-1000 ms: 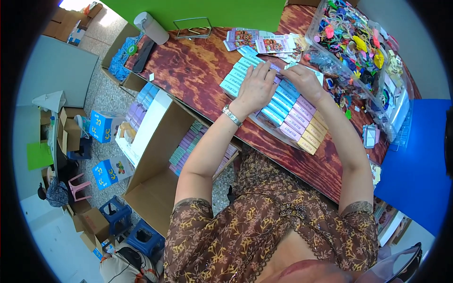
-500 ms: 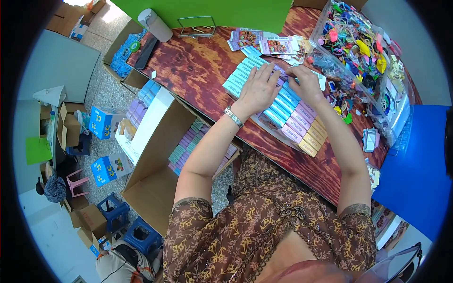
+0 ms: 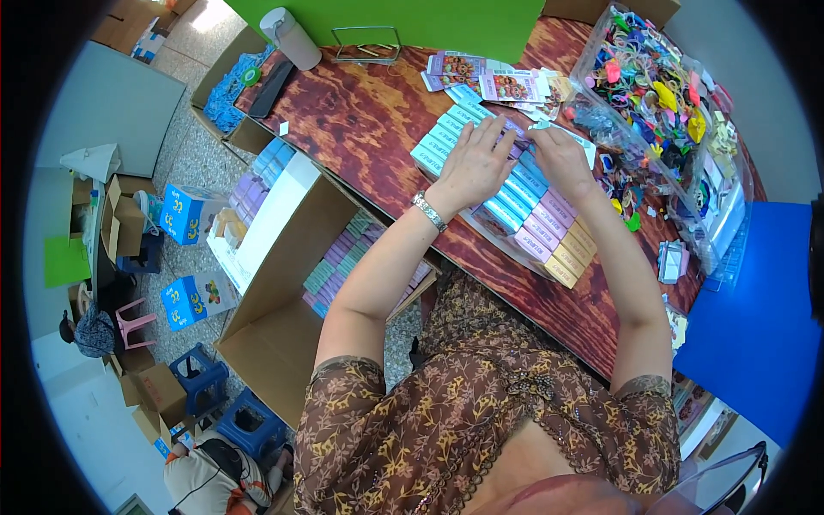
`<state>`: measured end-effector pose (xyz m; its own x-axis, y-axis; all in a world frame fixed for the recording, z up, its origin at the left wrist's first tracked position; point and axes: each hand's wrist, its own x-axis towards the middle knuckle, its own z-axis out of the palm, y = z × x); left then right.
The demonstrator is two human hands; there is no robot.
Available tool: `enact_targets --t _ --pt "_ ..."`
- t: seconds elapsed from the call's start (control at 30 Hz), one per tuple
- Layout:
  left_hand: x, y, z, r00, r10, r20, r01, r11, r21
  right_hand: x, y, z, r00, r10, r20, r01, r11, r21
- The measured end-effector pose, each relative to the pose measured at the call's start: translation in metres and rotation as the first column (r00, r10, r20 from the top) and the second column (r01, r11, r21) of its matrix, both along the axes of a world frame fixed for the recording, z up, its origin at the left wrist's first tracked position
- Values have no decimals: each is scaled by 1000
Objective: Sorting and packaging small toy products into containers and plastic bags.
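Note:
Rows of small cartons in mint (image 3: 440,142), light blue (image 3: 505,210), lilac (image 3: 549,221) and yellow (image 3: 571,255) stand packed side by side in a shallow clear tray on the table. My left hand (image 3: 475,165) lies over the middle of the rows, fingers stretched out across the carton tops, beside a purple carton (image 3: 515,129). My right hand (image 3: 560,161) is at the far right side of the rows with its fingers bent together. A pale card-like piece (image 3: 586,148) shows by its fingertips; whether they grip it is unclear.
Flat printed cartons (image 3: 511,86) lie behind the rows. Clear bags of colourful small trinkets (image 3: 661,94) fill the right side. A large cardboard box (image 3: 283,257) with more cartons stands left of the table. A pale flask (image 3: 290,39) and a dark phone-like slab (image 3: 271,88) sit far left.
My right fingers have curled in closer to the pale piece, which shows more at their tips. My left hand stays over the cartons. The whole view has shifted slightly.

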<state>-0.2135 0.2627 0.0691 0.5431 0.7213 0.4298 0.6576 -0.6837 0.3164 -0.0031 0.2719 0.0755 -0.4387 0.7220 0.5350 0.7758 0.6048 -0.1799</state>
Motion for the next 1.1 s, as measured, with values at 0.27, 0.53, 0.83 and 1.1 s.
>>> enact_targets --t 0.27,0.53,0.83,1.1 --pt "0 -1 0 1000 7 -24 -7 1000 -7 -3 0 -2 994 -19 103 21 1000 -11" --pt "0 -2 -1 999 16 -35 -16 1000 -13 3 8 -4 997 32 66 -30 999 -32" --pt "0 -3 0 999 16 -35 -16 1000 -13 4 7 0 996 41 83 -40 999 -16" --pt "2 -2 3 999 15 -31 -16 1000 -24 4 4 -3 991 60 122 -58 998 -19"
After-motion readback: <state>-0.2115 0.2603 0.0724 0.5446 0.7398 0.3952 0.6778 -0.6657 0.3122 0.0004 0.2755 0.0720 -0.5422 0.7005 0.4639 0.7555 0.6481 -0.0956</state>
